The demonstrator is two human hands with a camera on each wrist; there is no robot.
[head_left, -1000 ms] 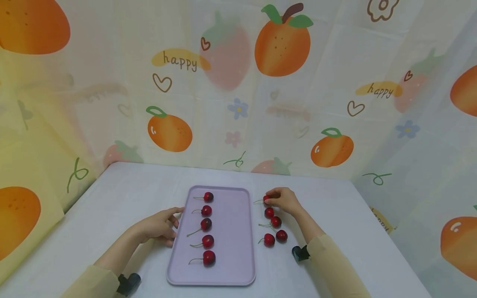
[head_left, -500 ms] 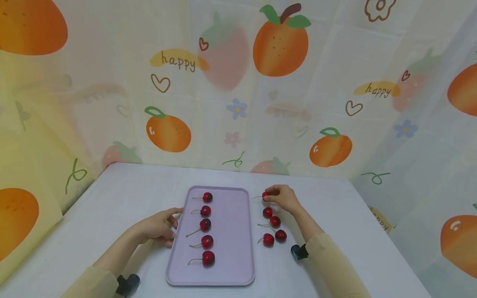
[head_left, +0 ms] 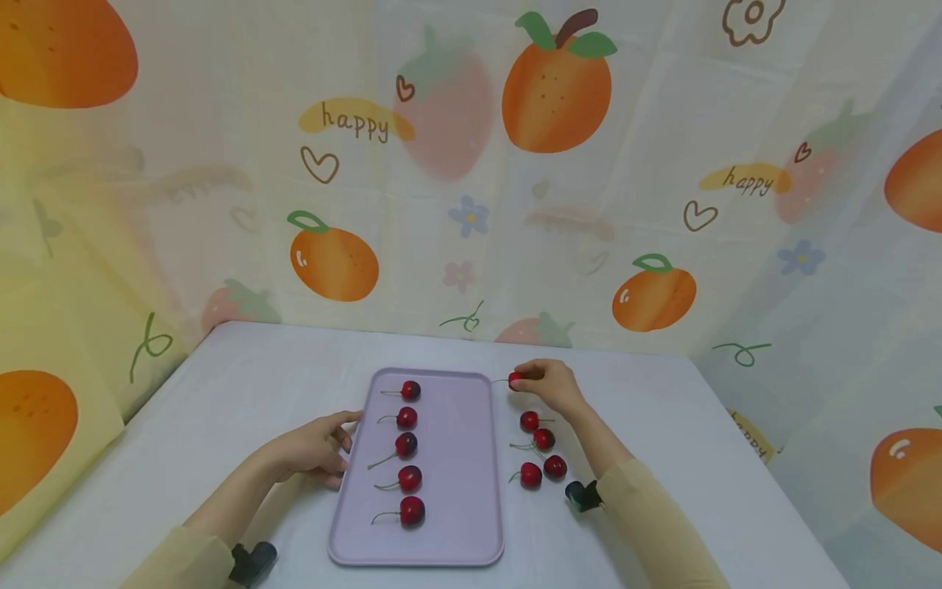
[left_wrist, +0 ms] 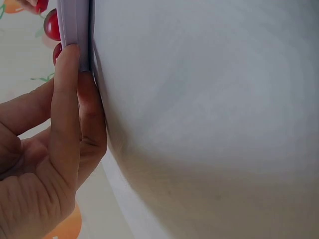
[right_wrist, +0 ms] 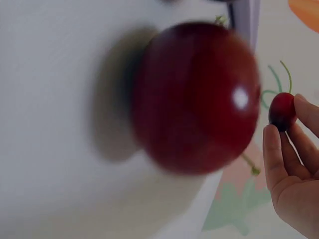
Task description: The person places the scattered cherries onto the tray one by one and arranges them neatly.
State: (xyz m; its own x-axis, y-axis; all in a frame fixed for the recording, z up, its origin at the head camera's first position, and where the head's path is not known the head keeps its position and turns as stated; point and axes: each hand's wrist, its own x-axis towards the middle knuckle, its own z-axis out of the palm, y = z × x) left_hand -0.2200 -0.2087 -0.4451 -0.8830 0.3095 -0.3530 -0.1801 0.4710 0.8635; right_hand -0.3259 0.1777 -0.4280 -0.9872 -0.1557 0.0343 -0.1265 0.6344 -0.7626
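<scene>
My right hand [head_left: 548, 384] pinches a dark red cherry [head_left: 514, 380] between thumb and fingers, stem to the left, just beyond the tray's right rim near its far corner. In the right wrist view the pinched cherry [right_wrist: 283, 110] appears off the table, its stem pointing up. My left hand [head_left: 312, 448] touches the left side of the lilac tray [head_left: 459, 466]; in the left wrist view, fairly straight fingers [left_wrist: 66, 109] lie against the rim. Several cherries [head_left: 405, 445] form a column on the tray's left half, stems pointing left.
To the tray's right, several more cherries [head_left: 544, 439] lie on the white-covered table [head_left: 648, 425]. One cherry [right_wrist: 197, 99] looms large and blurred in the right wrist view. A fruit-printed cloth [head_left: 441, 245] hangs behind the table.
My right hand has carried the pinched cherry up and left, away from the loose cherries and closer to the tray. My left hand and the cherries on the tray have stayed put.
</scene>
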